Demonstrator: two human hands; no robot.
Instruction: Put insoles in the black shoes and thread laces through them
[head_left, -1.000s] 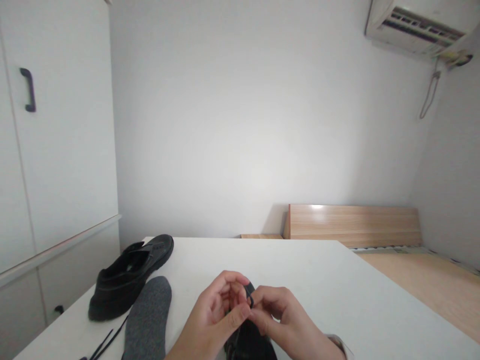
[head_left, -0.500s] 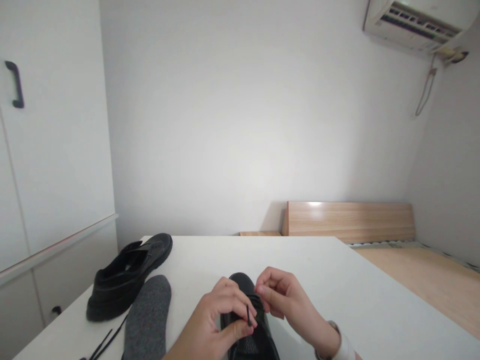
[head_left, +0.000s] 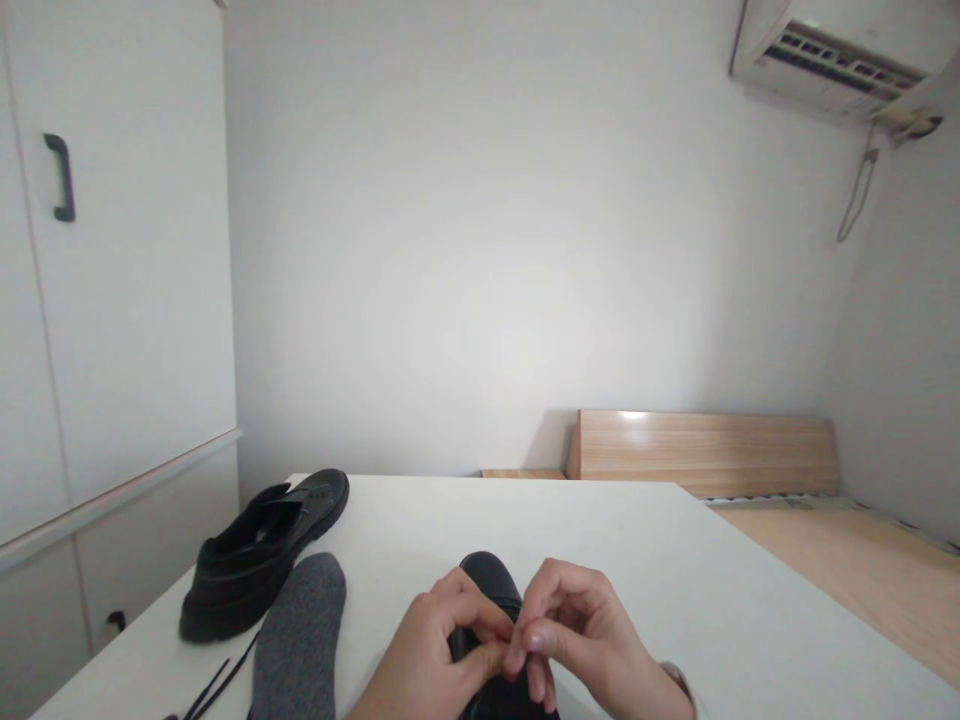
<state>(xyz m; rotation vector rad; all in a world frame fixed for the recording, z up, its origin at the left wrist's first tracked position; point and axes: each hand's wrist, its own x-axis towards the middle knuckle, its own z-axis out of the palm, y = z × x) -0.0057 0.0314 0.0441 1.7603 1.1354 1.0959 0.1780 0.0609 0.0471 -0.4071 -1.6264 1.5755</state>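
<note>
A black shoe [head_left: 486,574] lies on the white table with its toe pointing away from me, partly covered by my hands. Over its lacing area, my left hand [head_left: 444,640] pinches thumb against fingers; the black shoelace end seen there a moment ago is hidden now. Fingertips of my right hand [head_left: 581,635] meet those of the left above the shoe, closed in a pinch, and what they hold does not show. Off to the left sits a second black shoe [head_left: 238,575] without visible laces. Beside it lies a grey insole [head_left: 301,630].
Loose black shoelaces [head_left: 211,692] lie at the table's near left. The white table [head_left: 420,520] stretches toward a pale wall. A white cabinet [head_left: 142,300] stands left, and a wooden bed headboard [head_left: 705,445] is at the back right.
My right hand has come down and left to meet my left hand's fingertips. The black lace end in the left hand is no longer visible. The view has shifted slightly.
</note>
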